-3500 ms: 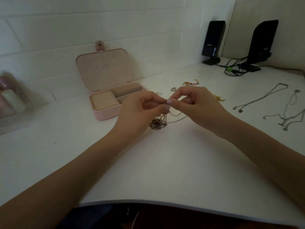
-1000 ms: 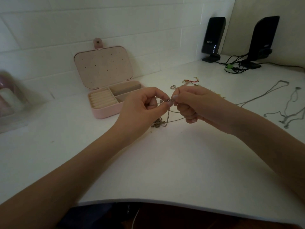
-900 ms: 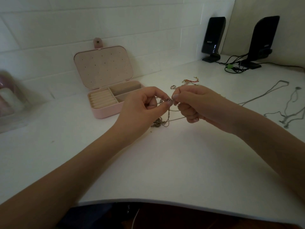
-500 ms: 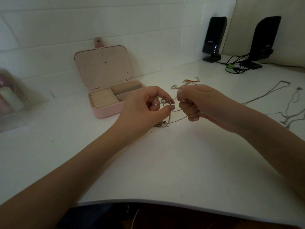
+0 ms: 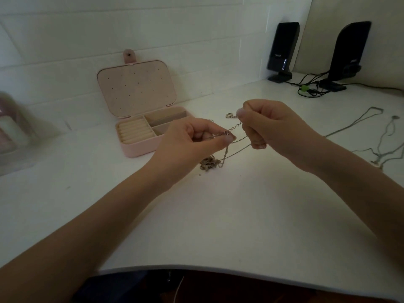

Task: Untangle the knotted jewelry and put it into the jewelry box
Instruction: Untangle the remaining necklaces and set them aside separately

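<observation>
While the knotted chains (image 5: 232, 139) are hanging at frame centre, bunched end trailing on the white desk (image 5: 218, 215), nothing is lying in the open pink jewelry box (image 5: 150, 132) left of centre, so untangling seems unfinished. Left hand (image 5: 192, 138) is pinching the clasp; right hand (image 5: 269, 125), raised slightly, is gripping the link chain, fingers curled.

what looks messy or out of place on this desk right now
The chains held between both hands trail into a tangled clump on the desk. More necklaces lie strewn loose at the right, while the open jewelry box shows no jewelry inside.
</observation>
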Tool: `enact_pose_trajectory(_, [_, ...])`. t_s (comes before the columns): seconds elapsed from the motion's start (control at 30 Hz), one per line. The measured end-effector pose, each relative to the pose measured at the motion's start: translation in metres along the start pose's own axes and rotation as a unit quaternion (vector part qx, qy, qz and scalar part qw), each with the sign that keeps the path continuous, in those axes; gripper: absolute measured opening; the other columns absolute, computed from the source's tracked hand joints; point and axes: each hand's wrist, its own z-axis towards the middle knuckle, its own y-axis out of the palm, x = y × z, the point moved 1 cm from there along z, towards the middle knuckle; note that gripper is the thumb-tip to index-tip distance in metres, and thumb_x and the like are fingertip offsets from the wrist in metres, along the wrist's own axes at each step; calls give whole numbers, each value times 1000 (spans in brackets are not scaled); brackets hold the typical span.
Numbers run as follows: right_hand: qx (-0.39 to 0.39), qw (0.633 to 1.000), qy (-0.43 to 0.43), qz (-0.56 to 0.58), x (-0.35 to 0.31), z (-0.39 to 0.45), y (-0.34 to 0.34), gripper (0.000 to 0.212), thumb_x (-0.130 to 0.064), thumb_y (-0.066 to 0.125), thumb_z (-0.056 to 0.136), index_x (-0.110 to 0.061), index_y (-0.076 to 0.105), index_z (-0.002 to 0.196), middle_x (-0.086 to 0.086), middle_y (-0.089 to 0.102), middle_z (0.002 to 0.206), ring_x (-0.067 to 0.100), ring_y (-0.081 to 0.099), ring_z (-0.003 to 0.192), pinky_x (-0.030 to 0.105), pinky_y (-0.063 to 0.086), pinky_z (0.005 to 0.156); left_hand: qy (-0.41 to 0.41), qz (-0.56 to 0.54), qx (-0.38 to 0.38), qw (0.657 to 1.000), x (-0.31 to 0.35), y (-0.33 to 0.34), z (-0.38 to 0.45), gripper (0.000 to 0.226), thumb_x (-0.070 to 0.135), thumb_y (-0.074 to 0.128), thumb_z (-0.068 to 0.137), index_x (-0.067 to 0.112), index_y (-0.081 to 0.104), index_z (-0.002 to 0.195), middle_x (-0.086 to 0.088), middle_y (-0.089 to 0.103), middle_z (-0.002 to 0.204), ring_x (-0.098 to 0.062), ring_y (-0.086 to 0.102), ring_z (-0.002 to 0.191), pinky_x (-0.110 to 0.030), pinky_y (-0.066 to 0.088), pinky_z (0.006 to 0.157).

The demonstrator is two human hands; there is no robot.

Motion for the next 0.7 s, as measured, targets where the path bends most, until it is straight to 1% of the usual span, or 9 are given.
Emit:
enact_pose_trajectory(0.1, [19, 999, -13, -33, 4, 2, 1, 37, -16, 49, 98, -15, 36, 63, -9, 35, 47, 6, 31, 43, 17, 34, 47, -9, -9, -24, 1000, 1, 0, 0, 8, 19, 75, 74, 21, 71, 68, -8, 38, 55, -15, 30, 48, -11, 25, 45])
enact_pose_trajectory(0.17, [28, 998, -22, -46, 5, 2, 1, 38, -16, 50, 98, -15, 35, 63, -10, 34, 47, 5, 32, 42, 19, 33, 47, -11, -6, -40, 999, 1, 0, 0, 6, 28, 79, 68, 25, 74, 67, -14, 44, 67, -23, 32, 62, -20, 29, 55])
enact_pose_trajectory(0.27, [41, 997, -34, -62, 5, 2, 2, 38, -17, 50, 97, -16, 35, 62, -13, 36, 45, 5, 33, 42, 23, 33, 48, -18, 9, -70, 997, -1, 1, 0, 10, 29, 83, 67, 26, 75, 71, -29, 51, 69, -25, 41, 70, -34, 33, 65])
enact_pose_trajectory(0.33, [49, 996, -40, -63, 5, 1, 3, 38, -19, 50, 98, -16, 35, 63, -13, 37, 45, 5, 33, 43, 24, 33, 49, -21, 14, -87, 996, -1, 1, 0, 14, 31, 83, 65, 22, 74, 70, -22, 51, 61, -23, 40, 64, -31, 33, 61])
enact_pose_trajectory(0.4, [53, 996, -49, -58, 3, -1, 5, 36, -21, 51, 98, -15, 36, 65, -11, 36, 47, 6, 32, 44, 24, 32, 48, -27, 22, -96, 995, -3, 0, 1, 16, 34, 78, 63, 20, 72, 68, -1, 47, 52, -18, 38, 56, -28, 32, 57])
enact_pose_trajectory(0.43, [53, 995, -56, -55, 2, -2, 6, 36, -22, 52, 98, -14, 37, 67, -8, 36, 48, 7, 31, 45, 26, 31, 48, -27, 29, -101, 994, -3, -1, 1, 17, 34, 80, 64, 20, 70, 68, 1, 47, 51, -15, 39, 53, -27, 33, 56])
enact_pose_trajectory(0.53, [48, 995, -78, -46, -2, -6, 9, 34, -27, 57, 96, -10, 41, 70, 0, 30, 48, 15, 25, 48, 36, 24, 49, -11, 56, -115, 992, -5, -1, 1, 21, 35, 83, 69, 17, 72, 71, -19, 42, 54, -21, 37, 53, -28, 36, 56])
enact_pose_trajectory(0.6, [52, 994, -83, -45, -4, -8, 10, 32, -27, 61, 93, -11, 44, 70, -2, 28, 45, 18, 22, 49, 40, 21, 48, -9, 58, -107, 993, -4, -1, 0, 24, 38, 80, 66, 16, 73, 74, -7, 31, 50, -14, 31, 48, -21, 33, 51])
enact_pose_trajectory(0.7, [63, 992, -82, -67, -3, -9, 13, 30, -27, 65, 90, -12, 49, 69, -10, 26, 40, 13, 21, 44, 31, 22, 46, -7, 62, -99, 993, -3, 0, -1, 22, 36, 76, 64, 18, 75, 75, 5, 22, 50, -10, 21, 46, -19, 23, 48])
